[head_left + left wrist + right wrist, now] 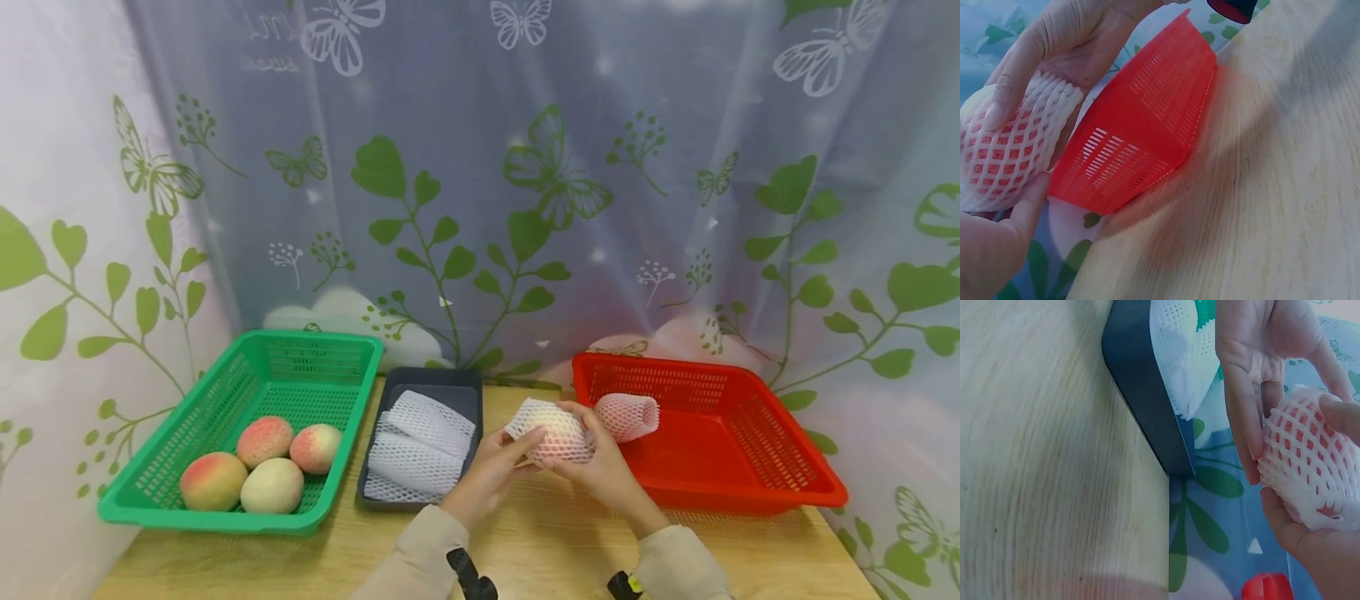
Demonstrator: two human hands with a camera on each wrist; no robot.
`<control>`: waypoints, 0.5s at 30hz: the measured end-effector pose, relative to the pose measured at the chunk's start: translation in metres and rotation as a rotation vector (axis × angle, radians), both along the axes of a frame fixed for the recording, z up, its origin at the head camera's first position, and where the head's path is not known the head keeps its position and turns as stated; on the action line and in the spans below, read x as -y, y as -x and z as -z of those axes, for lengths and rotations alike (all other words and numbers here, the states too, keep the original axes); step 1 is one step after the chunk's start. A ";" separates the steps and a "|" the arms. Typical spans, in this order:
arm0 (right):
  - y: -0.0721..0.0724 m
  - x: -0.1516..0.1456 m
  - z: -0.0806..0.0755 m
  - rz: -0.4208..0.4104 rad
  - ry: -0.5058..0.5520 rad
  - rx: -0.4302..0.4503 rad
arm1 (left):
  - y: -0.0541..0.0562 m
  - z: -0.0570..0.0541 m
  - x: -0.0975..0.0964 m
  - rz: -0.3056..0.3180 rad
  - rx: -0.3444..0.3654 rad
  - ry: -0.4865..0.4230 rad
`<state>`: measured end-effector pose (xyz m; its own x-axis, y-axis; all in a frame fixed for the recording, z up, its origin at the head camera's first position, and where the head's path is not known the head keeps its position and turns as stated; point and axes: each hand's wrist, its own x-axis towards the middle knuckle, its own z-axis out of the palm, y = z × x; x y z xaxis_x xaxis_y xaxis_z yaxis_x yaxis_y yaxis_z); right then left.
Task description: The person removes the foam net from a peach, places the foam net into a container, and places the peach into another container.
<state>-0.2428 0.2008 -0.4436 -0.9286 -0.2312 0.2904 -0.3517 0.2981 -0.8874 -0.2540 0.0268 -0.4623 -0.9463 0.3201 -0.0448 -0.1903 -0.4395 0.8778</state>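
Observation:
Above the table between the tray and the red basket, a peach (561, 433) sits in a white foam net sleeve (1007, 164). My left hand (491, 471) grips its left side, the thumb lying over the front of the net. On the other side my right hand (602, 467) holds it with the fingers around the back and right. Pink skin shows through the mesh in both wrist views. Another net-wrapped peach (627, 417) rests in the red basket (720, 493), just behind my right hand.
Several bare peaches (272, 485) lie in the green basket (217, 521) at the left. Beside it, a dark tray (435, 379) holds a pile of flat white foam nets (420, 446). A patterned curtain (480, 208) hangs behind the wooden table (547, 550).

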 end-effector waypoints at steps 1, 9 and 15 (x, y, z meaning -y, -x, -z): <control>0.000 0.002 0.001 -0.002 0.004 -0.003 | 0.000 0.001 0.001 -0.010 0.004 -0.005; 0.000 0.009 0.005 -0.017 0.018 0.001 | -0.001 0.006 0.008 -0.052 -0.008 0.020; -0.003 0.010 0.007 -0.019 -0.027 0.002 | -0.002 0.011 0.014 -0.062 -0.011 0.019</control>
